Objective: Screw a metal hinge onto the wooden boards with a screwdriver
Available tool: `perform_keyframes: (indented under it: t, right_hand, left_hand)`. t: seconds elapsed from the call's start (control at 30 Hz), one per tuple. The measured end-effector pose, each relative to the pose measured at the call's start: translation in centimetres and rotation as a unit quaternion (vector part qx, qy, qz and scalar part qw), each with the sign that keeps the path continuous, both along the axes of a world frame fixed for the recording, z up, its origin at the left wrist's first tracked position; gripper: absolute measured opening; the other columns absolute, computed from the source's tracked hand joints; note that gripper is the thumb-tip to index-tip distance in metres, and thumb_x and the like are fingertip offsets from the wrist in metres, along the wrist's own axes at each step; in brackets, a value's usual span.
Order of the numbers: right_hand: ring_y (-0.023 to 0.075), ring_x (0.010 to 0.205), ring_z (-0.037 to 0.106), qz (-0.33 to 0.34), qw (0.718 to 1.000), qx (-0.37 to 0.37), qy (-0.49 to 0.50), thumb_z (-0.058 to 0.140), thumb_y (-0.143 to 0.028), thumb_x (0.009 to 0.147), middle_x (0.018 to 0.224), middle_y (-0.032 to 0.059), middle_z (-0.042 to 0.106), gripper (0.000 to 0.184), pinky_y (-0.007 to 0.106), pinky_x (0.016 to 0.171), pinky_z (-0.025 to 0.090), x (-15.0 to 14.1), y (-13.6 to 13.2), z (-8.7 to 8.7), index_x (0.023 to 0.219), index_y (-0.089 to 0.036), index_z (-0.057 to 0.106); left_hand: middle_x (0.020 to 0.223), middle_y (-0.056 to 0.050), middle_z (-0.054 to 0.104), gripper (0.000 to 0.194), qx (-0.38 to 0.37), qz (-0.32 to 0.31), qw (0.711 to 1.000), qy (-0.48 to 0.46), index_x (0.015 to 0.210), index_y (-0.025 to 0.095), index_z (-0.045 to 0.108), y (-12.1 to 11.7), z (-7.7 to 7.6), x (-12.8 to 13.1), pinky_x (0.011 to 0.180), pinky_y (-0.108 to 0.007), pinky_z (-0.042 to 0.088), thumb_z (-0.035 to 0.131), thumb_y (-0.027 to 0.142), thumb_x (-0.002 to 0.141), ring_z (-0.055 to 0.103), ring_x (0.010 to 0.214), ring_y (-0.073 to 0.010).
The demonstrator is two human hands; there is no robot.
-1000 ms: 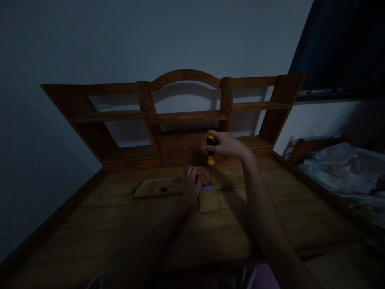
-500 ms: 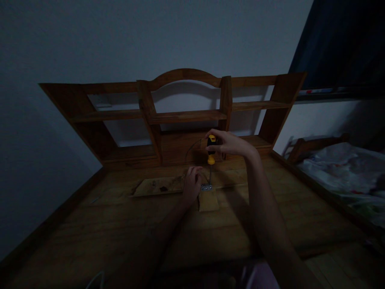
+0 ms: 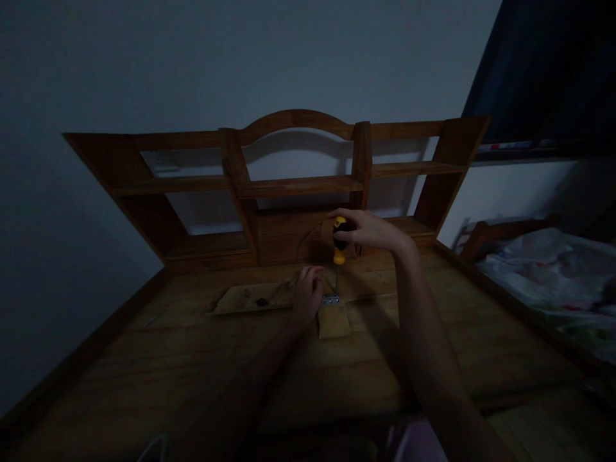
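Note:
A yellow-and-black screwdriver (image 3: pixel 339 240) stands nearly upright in my right hand (image 3: pixel 368 230), whose fingers are wrapped round its handle. Its thin shaft runs down to a small metal hinge (image 3: pixel 331 299). That hinge lies where a short wooden block (image 3: pixel 334 321) meets a long, stained wooden board (image 3: pixel 255 297). Just left of the hinge, my left hand (image 3: pixel 308 294) rests over the board with bent fingers closed on it. The thumb side and what lies under the palm are hidden. Dim light hides the screw at the screwdriver's tip.
All this lies on a wooden desktop (image 3: pixel 216 372). Behind it stands a wooden shelf unit (image 3: pixel 298 188) against the wall. A thin stick-like object (image 3: pixel 152 320) lies at the left. A cable (image 3: pixel 154 446) shows at the near edge. Plastic-covered items (image 3: pixel 553 269) are at the right.
The fingers of my right hand have shifted round the screwdriver handle, and the handle has moved very slightly right and down. My left hand, the hinge and the boards stay put.

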State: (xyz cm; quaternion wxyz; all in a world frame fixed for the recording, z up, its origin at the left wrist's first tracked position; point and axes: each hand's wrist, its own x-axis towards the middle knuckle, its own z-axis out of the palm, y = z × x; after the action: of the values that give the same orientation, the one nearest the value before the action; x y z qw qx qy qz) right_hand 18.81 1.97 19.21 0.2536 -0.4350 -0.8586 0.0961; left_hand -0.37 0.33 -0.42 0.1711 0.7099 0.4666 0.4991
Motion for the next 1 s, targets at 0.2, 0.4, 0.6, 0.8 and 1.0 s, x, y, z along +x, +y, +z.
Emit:
perform_keyframes:
  t: [0.2,0.4,0.6,0.8,1.0]
  right_hand:
    - [0.0182,0.083,0.065,0.046,0.999,-0.007,0.029,0.067,-0.035,0.085,0.101,0.0032,0.073,0.04,0.029,0.075,0.047,1.0,0.1,0.3,0.122,-0.022,0.065]
    - [0.0174,0.076,0.063,0.028,0.999,-0.012,0.034,0.068,-0.042,0.085,0.089,0.0021,0.071,0.031,0.029,0.069,0.045,0.5,-0.1,0.2,0.107,-0.021,0.066]
    - [0.018,0.074,0.062,-0.009,1.0,-0.006,0.023,0.068,-0.051,0.083,0.083,0.003,0.069,0.033,0.029,0.065,0.042,0.4,-0.2,0.3,0.091,-0.02,0.064]
    - [0.018,0.083,0.063,0.058,0.997,-0.033,0.035,0.068,-0.038,0.083,0.1,0.0019,0.07,0.036,0.028,0.072,0.045,1.1,0.2,0.1,0.116,-0.023,0.063]
    - [0.0184,0.085,0.064,0.083,0.994,-0.046,0.049,0.068,-0.038,0.083,0.105,0.0027,0.07,0.035,0.028,0.074,0.046,1.4,0.2,0.0,0.114,-0.023,0.062]
  left_hand:
    - [0.117,-0.008,0.059,0.034,0.003,-0.008,1.0,-0.003,0.115,0.021,0.062,0.3,-0.6,-0.2,0.096,-0.038,0.05,0.044,0.007,0.09,0.061,0.109,-0.0211]
    - [0.116,-0.008,0.059,0.034,0.006,-0.01,1.0,-0.01,0.114,0.021,0.063,0.5,-0.6,-0.2,0.097,-0.039,0.05,0.045,0.007,0.089,0.061,0.107,-0.021]
    - [0.117,-0.008,0.06,0.035,0.0,-0.009,1.0,-0.004,0.114,0.021,0.063,0.3,-0.4,-0.2,0.097,-0.039,0.05,0.044,0.006,0.089,0.061,0.108,-0.0213]
    - [0.117,-0.007,0.06,0.035,0.002,-0.008,1.0,-0.002,0.115,0.022,0.062,0.4,-0.6,-0.3,0.094,-0.037,0.051,0.044,0.007,0.089,0.062,0.107,-0.0203]
    - [0.116,-0.007,0.06,0.033,0.0,-0.01,1.0,-0.003,0.114,0.022,0.062,0.4,-0.5,-0.3,0.093,-0.037,0.051,0.044,0.008,0.09,0.062,0.105,-0.02]
